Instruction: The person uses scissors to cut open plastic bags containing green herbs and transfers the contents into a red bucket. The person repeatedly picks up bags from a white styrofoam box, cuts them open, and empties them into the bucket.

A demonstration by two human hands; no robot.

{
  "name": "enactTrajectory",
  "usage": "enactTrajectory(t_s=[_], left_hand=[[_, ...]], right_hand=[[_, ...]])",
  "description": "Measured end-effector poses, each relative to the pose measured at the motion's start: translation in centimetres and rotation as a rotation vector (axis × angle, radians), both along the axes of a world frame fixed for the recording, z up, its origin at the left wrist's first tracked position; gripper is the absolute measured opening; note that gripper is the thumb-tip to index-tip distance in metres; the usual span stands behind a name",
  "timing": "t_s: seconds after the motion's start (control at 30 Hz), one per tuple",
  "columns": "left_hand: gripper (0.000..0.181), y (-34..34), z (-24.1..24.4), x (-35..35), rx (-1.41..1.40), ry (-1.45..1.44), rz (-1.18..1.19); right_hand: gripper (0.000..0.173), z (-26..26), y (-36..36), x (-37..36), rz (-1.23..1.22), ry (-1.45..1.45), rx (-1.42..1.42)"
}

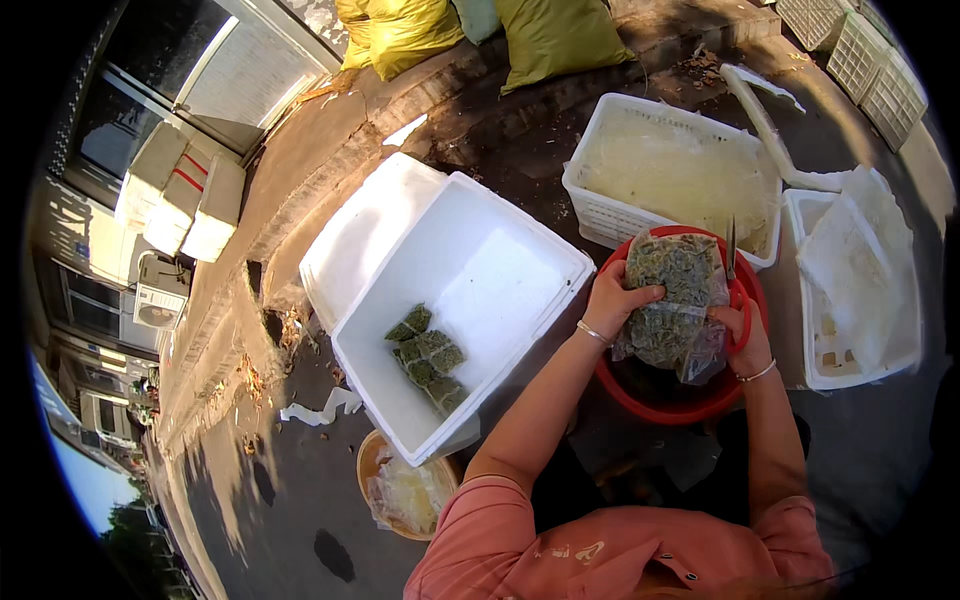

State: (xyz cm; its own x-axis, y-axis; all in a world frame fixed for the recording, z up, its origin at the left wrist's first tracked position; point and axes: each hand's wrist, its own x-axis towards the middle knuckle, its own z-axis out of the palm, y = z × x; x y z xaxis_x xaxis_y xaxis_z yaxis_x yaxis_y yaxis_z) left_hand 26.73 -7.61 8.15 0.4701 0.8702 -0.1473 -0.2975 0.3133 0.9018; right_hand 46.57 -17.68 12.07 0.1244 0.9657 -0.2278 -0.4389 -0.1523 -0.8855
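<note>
Over a red plastic basin, both hands hold a clear plastic bag packed with greenish leafy material. My left hand grips the bag's left side, thumb on top. My right hand pinches its right edge and also holds red-handled scissors, blades pointing up, away from me. To the left stands an open white foam box with several dark green packed blocks in its near left corner. The inside of the basin is mostly hidden beneath the bag.
Beyond the basin is a white plastic crate lined with cloudy film. A white tub with plastic sheeting stands at right. A round basket of plastic film sits at lower left. Yellow sacks rest by a step; foam boxes are stacked farther left.
</note>
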Motion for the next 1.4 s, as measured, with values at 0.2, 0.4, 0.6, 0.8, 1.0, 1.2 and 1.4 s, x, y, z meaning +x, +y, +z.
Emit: enactTrajectory(t_s=[0.2,0.4,0.6,0.8,1.0,1.2,1.4], left_hand=[[0.051,-2.8,1.3,0.2,-0.373,-0.310,-0.242],[0.052,-2.1,1.3,-0.7,-0.210,-0.222,-0.242],[0.052,-1.0,2.8,-3.7,-0.091,-0.137,-0.275],[0.053,-0.7,2.6,-5.0,-0.102,-0.126,-0.360],[0.053,-0.9,2.4,-4.8,-0.120,-0.094,-0.369],[0.049,-0.9,2.3,-4.6,-0.168,-0.149,-0.354],[0.051,-1.8,1.9,-3.9,-0.320,-0.248,-0.317]], right_hand=[[0.027,-6.2,0.7,3.4,-0.142,-0.441,0.316],[0.026,-6.6,1.4,5.8,-0.100,-1.021,0.636],[0.030,-6.6,1.7,4.1,0.010,-0.003,0.205],[0.043,-0.9,2.2,-1.1,0.264,0.179,0.045],[0.045,-1.3,2.7,-1.2,0.147,0.135,0.154],[0.041,0.1,2.8,-2.2,0.144,0.169,0.148],[0.027,-0.1,2.9,-1.6,-0.061,0.086,0.095]])
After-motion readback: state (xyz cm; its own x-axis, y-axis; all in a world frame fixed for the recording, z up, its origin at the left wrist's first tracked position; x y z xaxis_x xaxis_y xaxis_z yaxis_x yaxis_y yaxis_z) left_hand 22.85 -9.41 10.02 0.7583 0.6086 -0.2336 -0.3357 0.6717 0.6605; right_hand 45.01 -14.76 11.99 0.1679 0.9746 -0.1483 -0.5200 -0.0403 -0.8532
